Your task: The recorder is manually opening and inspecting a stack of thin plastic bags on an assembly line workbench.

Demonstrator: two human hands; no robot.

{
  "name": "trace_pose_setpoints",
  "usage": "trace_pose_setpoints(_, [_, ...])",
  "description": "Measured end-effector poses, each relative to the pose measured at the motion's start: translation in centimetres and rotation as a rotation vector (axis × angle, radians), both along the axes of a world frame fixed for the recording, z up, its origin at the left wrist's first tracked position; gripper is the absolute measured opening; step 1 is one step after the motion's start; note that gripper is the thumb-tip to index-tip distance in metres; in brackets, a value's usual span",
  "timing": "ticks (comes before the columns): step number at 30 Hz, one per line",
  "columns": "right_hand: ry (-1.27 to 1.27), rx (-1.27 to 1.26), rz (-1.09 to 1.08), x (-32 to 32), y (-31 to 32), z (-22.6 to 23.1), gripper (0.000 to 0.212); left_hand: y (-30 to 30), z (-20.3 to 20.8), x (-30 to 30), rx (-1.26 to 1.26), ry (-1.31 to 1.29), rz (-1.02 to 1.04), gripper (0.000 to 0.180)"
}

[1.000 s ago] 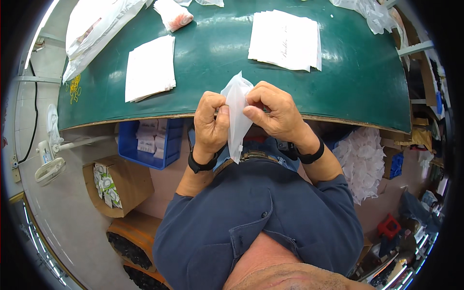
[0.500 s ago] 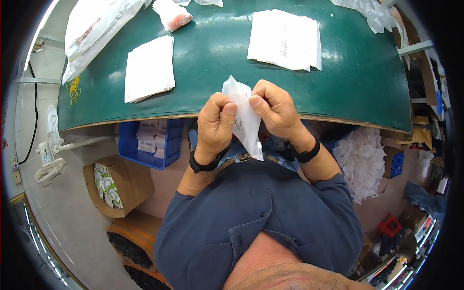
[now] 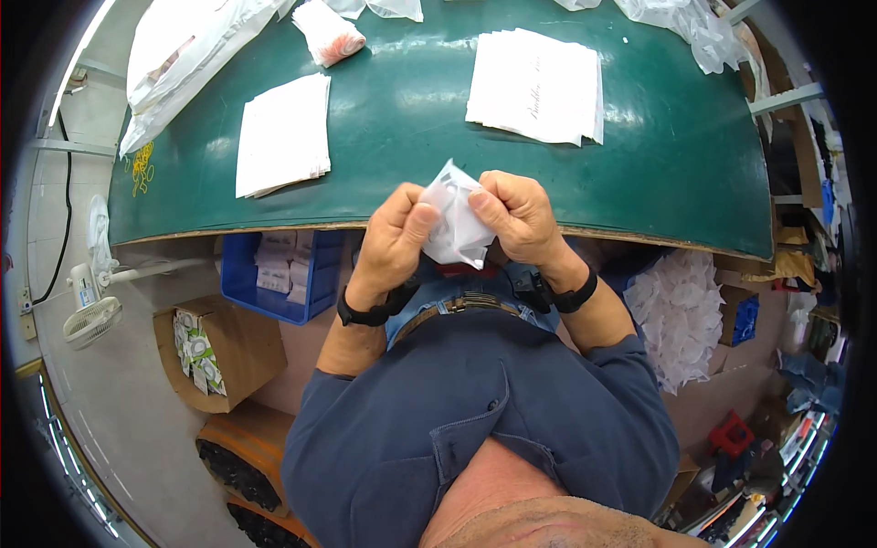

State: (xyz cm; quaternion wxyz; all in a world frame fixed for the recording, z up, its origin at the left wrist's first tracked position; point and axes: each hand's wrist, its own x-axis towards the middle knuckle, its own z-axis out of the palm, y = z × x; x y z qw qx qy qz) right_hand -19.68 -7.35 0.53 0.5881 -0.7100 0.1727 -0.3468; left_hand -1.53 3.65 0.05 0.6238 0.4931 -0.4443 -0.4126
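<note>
A frosted white plastic bag [image 3: 455, 224] is stretched between my two hands, close to the table's front edge. My left hand [image 3: 399, 230] pinches its left side between thumb and fingers. My right hand [image 3: 519, 217] grips the opposite side, thumb on top. The bag looks creased, with one corner pointing up toward the table; what is inside it, if anything, I cannot make out. Beyond my hands lie two flat stacks of white bags, a left stack [image 3: 285, 137] and a right stack [image 3: 534, 87] with dark script lettering.
On the green table [image 3: 402, 119] are yellow rubber bands [image 3: 142, 168], a rolled bundle [image 3: 329, 35] and a large white plastic sack [image 3: 183, 64]. Below stand a blue crate [image 3: 320, 283] of packed bags, a cardboard box [image 3: 247, 352], a fan [image 3: 91, 320] and a heap of white bags [image 3: 678, 315].
The bag hung long and narrow before; now it is bunched shorter and spread wider between my hands. Both hands have shifted slightly nearer to me, and the left one a little leftward.
</note>
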Motion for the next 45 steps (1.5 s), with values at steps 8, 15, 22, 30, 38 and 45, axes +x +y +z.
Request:
trace_pose_setpoints(8, [0.041,0.065,-0.051,-0.4,-1.0,0.0,0.037,0.4,-0.3,0.8,0.105,-0.094,0.009,0.027])
trace_pose_setpoints(15, [0.115,0.043,-0.055,-0.1,-0.7,0.0,0.040,-1.2,2.9,0.9,-0.339,-0.750,0.121,0.016])
trace_pose_setpoints(22, [0.050,-0.001,-0.110,-0.1,-0.4,0.1,0.036,-1.3,3.0,1.7,-0.374,-0.729,-0.016,0.033])
trace_pose_setpoints(30, [0.080,0.046,-0.032,-0.3,-0.4,-0.1,0.036,-1.4,3.3,1.4,-0.278,-0.752,0.006,0.023])
trace_pose_setpoints(38, [0.051,-0.031,0.003,-0.5,-0.5,0.1,0.035,-1.9,3.2,1.5,-0.231,-0.689,-0.085,0.020])
trace_pose_setpoints(45, [0.109,-0.097,-0.069,-1.5,-1.3,0.3,0.034,-0.7,3.3,3.4,-0.201,-0.550,-0.272,0.013])
